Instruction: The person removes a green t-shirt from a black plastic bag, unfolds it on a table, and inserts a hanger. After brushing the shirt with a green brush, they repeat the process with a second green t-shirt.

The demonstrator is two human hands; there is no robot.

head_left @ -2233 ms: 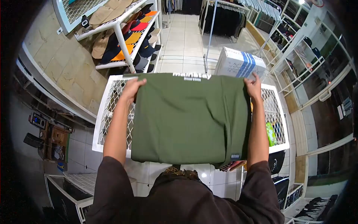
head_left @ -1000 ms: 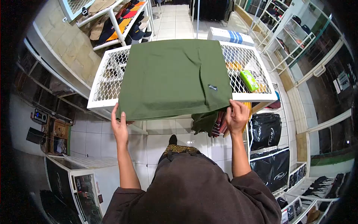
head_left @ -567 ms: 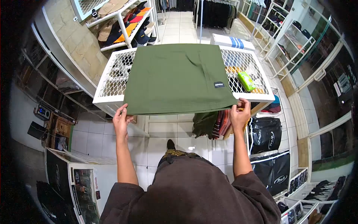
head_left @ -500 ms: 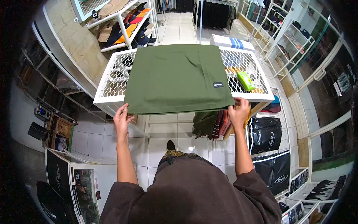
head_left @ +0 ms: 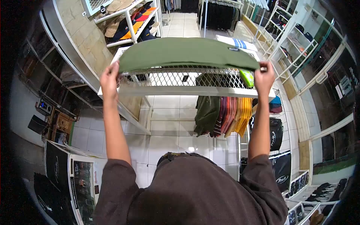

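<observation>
A green cloth (head_left: pixel 183 52) with a small dark label at its right is stretched between my two hands over the white mesh-topped table (head_left: pixel 183 91). My left hand (head_left: pixel 110 78) is closed on the cloth's near left corner. At the near right corner, my right hand (head_left: pixel 264 78) grips the cloth, fingers curled. The near edge is lifted off the mesh, and the cloth bows toward the far side. A bright green packet (head_left: pixel 246 78) lies on the mesh beside my right hand, partly under the cloth's edge.
Colourful garments (head_left: pixel 228 114) hang beneath the table's right side. Shelves of caps (head_left: pixel 138 22) stand at the back left. A white package with blue stripes (head_left: pixel 237 43) lies beyond the table. Black bags (head_left: pixel 281 170) hang at the right, and a white display case (head_left: pixel 84 183) stands lower left.
Both hands have moved forward and farther apart, carrying the cloth's near edge away from me. The cloth looks wider and shallower, and the table's front mesh now shows.
</observation>
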